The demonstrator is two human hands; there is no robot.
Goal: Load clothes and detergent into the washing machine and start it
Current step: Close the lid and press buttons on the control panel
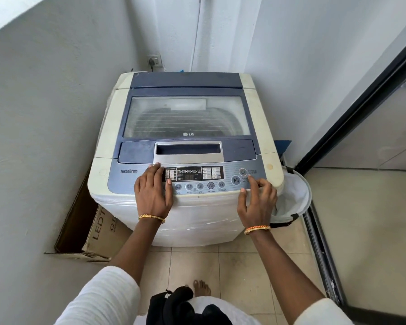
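Observation:
A white and blue top-loading washing machine (110,127) stands in a corner, its glass lid (185,116) closed. The control panel (127,181) runs along its front edge, and its display shows red digits. My left hand (152,191) lies flat on the panel left of the display, fingers together, holding nothing. My right hand (258,200) rests at the panel's right end, fingertips by the start/pause button (235,180), fingers spread and empty. A dark cloth (174,306) is bunched against my body at the bottom of the view.
A white laundry basket (295,198) stands on the floor right of the machine. An open cardboard box (89,231) is wedged between the machine and the left wall. A glass sliding door (361,127) runs along the right. A wall socket (154,60) sits behind the machine.

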